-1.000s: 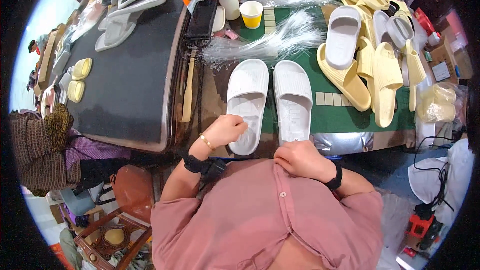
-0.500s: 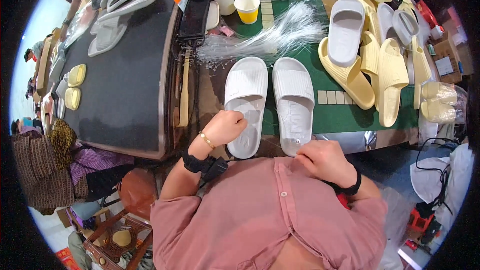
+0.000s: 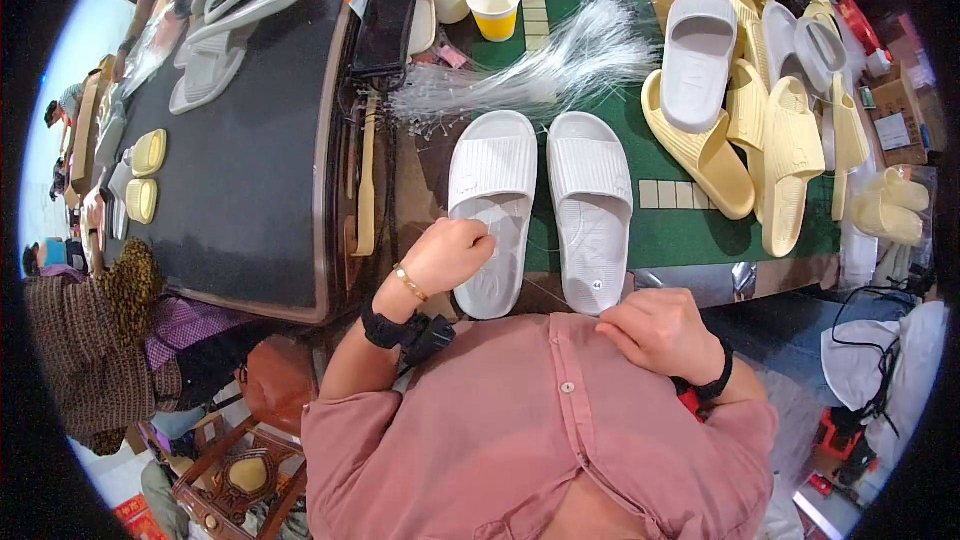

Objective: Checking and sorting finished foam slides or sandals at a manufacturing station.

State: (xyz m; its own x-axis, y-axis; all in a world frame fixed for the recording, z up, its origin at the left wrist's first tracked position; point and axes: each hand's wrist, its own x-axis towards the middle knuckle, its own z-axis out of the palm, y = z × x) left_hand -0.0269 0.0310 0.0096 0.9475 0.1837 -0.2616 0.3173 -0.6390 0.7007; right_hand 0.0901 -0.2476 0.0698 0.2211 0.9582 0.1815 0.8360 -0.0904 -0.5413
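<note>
— what is the worker wearing? 
— a dusty-pink button-front shirt, sleeves ending above the elbows, one pale button showing on the placket.
— and at the wrists?
— left hand: a thin gold bracelet and a black strap with a bulky clasp. right hand: a black band, a bit of red just beneath it.

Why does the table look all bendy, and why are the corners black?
Head view: a fisheye lens curves the dark table edge and blacks out the corners. The white slippers mid-frame are sharp and evenly lit; the clear plastic strands glint; the left rim is washed out by bright light.
</note>
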